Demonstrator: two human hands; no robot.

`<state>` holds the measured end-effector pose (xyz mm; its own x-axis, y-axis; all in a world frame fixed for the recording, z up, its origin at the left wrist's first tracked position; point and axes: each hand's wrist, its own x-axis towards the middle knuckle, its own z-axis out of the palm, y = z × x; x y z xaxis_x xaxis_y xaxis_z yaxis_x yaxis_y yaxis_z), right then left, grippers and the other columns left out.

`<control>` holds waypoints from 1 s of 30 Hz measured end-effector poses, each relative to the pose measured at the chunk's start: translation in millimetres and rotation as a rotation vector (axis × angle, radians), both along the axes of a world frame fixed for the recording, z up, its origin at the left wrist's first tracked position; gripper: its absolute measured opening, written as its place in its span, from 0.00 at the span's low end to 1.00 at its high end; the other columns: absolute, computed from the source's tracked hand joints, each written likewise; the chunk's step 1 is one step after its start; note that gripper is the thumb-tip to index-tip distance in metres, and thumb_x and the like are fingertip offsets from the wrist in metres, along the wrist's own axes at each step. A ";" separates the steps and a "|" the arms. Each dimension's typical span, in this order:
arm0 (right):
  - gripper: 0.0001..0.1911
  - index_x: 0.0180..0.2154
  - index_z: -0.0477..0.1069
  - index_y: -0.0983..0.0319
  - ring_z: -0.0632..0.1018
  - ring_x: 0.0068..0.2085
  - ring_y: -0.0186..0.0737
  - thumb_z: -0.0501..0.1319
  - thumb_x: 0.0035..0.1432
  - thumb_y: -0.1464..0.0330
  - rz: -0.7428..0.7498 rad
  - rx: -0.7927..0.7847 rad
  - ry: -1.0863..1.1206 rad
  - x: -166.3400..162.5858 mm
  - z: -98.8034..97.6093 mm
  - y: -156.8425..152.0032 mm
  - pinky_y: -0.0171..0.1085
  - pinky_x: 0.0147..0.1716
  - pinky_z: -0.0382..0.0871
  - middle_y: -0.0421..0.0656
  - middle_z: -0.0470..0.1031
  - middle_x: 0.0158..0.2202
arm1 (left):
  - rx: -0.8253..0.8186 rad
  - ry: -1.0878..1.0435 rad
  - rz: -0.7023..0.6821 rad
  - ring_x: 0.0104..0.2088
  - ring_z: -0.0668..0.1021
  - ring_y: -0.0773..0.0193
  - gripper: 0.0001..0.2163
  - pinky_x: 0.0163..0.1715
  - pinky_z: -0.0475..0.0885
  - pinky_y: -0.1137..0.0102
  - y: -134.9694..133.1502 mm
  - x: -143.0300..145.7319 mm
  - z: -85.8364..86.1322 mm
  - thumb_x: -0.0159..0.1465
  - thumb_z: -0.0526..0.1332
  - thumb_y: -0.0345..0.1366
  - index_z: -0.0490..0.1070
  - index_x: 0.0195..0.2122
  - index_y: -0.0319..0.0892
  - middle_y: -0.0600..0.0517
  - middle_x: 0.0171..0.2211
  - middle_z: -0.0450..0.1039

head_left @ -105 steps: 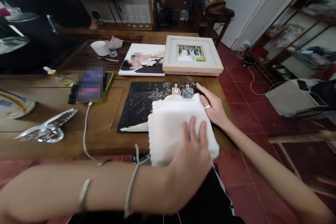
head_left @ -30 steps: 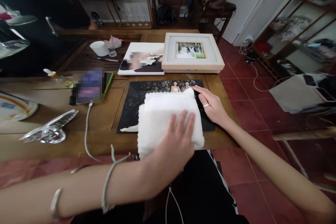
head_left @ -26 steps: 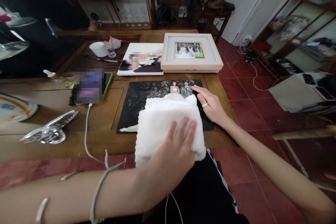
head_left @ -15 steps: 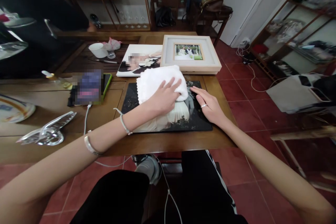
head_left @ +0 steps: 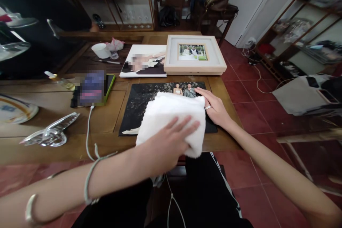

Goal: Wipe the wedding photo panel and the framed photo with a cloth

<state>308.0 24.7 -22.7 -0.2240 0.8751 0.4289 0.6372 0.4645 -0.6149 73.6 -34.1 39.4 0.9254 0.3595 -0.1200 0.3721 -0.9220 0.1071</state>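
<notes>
Folded white towel (head_left: 172, 110) lies directly beneath the left hand (head_left: 162, 146), reaching forward and to either side of its spread fingers; whether the thumb pinches it, I cannot tell. Ahead of that hand, partly covered by the towel, is the dark wedding photo panel (head_left: 135, 108), its long axis apparently running left to right. Being nearer the panel's right edge, the right hand (head_left: 216, 110) rests there flat and ungripping, just beside the towel's far right corner. Beyond both hands sits the pale framed photo (head_left: 193, 52).
</notes>
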 end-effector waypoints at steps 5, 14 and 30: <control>0.21 0.57 0.69 0.57 0.68 0.61 0.44 0.46 0.69 0.61 -0.039 -0.012 -0.028 0.4 -1.1 0.6 0.51 0.62 0.60 0.46 0.71 0.59 | 0.036 -0.007 0.149 0.68 0.51 0.45 0.18 0.63 0.55 0.49 85.3 -0.8 -4.3 0.58 0.56 0.22 0.76 0.47 0.36 0.41 0.69 0.47; 0.22 0.57 0.69 0.59 0.69 0.61 0.44 0.47 0.69 0.62 -0.046 -0.018 -0.036 -0.1 -1.0 0.1 0.51 0.62 0.60 0.47 0.70 0.59 | 0.087 0.042 0.200 0.67 0.55 0.41 0.15 0.62 0.59 0.49 72.3 -3.8 -0.2 0.56 0.57 0.22 0.77 0.43 0.35 0.38 0.68 0.51; 0.22 0.57 0.69 0.59 0.68 0.61 0.43 0.47 0.69 0.60 -0.035 -0.024 -0.053 1.6 1.5 -0.2 0.49 0.63 0.59 0.46 0.70 0.59 | 0.140 0.006 0.200 0.68 0.53 0.42 0.17 0.63 0.56 0.47 81.5 -15.9 -7.3 0.59 0.57 0.23 0.75 0.49 0.35 0.37 0.68 0.48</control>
